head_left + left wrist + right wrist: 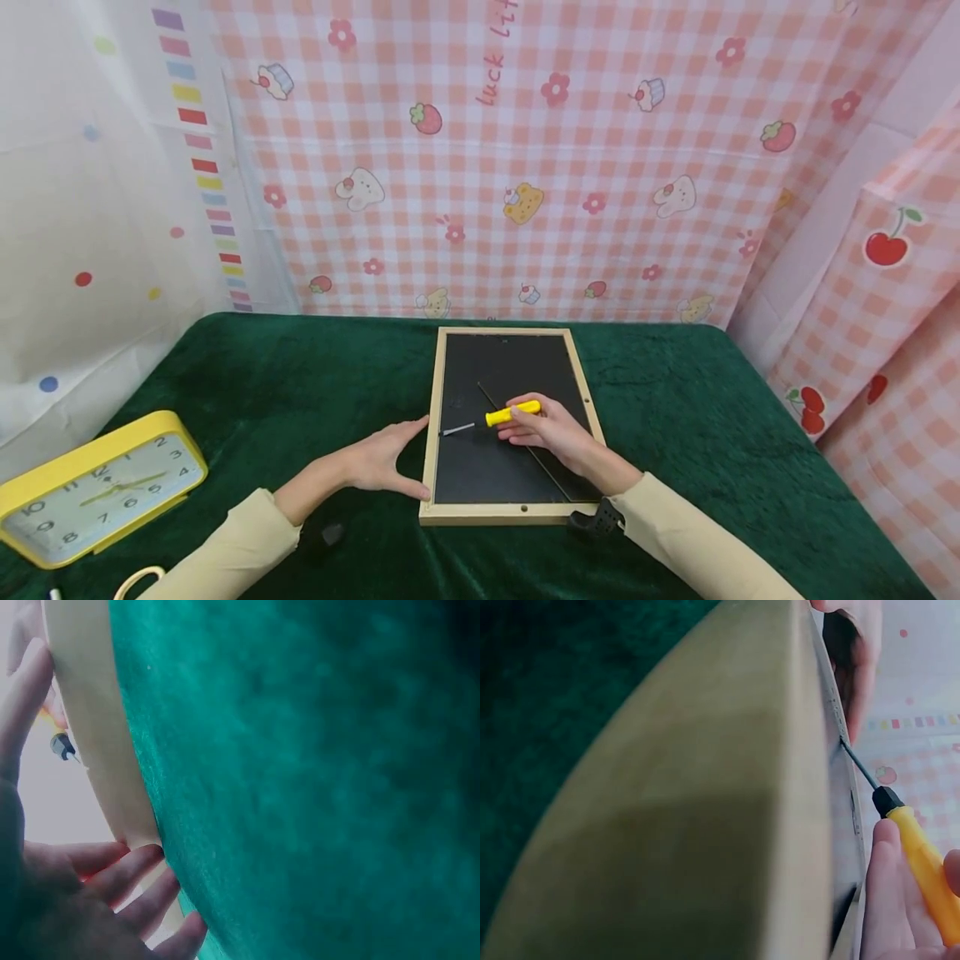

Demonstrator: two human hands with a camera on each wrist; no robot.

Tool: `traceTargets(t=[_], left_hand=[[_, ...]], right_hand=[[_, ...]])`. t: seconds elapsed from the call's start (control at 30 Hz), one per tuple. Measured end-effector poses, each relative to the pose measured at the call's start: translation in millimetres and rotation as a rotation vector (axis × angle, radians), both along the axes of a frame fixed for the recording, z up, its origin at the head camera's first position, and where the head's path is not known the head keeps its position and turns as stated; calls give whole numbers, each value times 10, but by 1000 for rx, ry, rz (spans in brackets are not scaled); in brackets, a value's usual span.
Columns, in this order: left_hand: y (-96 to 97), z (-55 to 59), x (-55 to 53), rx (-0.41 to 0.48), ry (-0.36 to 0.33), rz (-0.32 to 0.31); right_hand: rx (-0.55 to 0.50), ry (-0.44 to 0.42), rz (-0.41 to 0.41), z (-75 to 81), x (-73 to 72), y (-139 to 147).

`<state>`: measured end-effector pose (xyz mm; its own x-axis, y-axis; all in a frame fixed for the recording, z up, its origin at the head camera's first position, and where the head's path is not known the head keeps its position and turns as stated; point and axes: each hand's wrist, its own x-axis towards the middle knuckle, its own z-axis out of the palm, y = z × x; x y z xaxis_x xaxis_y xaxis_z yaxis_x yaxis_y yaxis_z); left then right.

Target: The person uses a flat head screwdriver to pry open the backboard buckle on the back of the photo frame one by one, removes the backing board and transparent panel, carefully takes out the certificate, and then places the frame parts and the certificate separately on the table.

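A wooden picture frame (429, 450) with a black back panel (480, 358) lies on the green cloth. My right hand (551, 429) grips the yellow handle of a screwdriver (513, 413) above the panel. Its metal tip reaches the frame's left inner edge, seen also in the right wrist view, where the screwdriver (922, 855) slants against the rim. Along the left side of the frame, my left hand (375, 458) is spread, thumb at the lower left corner. In the left wrist view its fingers (124, 874) rest extended against the wooden side.
A yellow clock (105, 492) lies tilted at the left. Below it, a cream loop-shaped handle (140, 575) shows at the bottom edge. A small dark object (332, 533) lies by the left sleeve. A pink checked curtain (480, 167) hangs behind the green-covered table (675, 392).
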<state>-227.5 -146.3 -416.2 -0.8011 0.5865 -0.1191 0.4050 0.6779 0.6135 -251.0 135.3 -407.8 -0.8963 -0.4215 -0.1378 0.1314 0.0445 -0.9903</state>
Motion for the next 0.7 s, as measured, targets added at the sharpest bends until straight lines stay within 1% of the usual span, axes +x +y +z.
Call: traceTargets(t=[0.13, 0.33, 0.53, 0.7], left_hand=[[1, -21, 12, -27, 18, 6], [2, -45, 11, -52, 52, 0], [2, -38, 17, -70, 68, -2], [-3, -33, 12, -81, 73, -6]], right_hand=[[-23, -8, 10, -13, 15, -12], [-44, -15, 1, -40, 12, -22], [-39, 5, -55, -20, 59, -84], [-33, 57, -93, 21, 115, -165]])
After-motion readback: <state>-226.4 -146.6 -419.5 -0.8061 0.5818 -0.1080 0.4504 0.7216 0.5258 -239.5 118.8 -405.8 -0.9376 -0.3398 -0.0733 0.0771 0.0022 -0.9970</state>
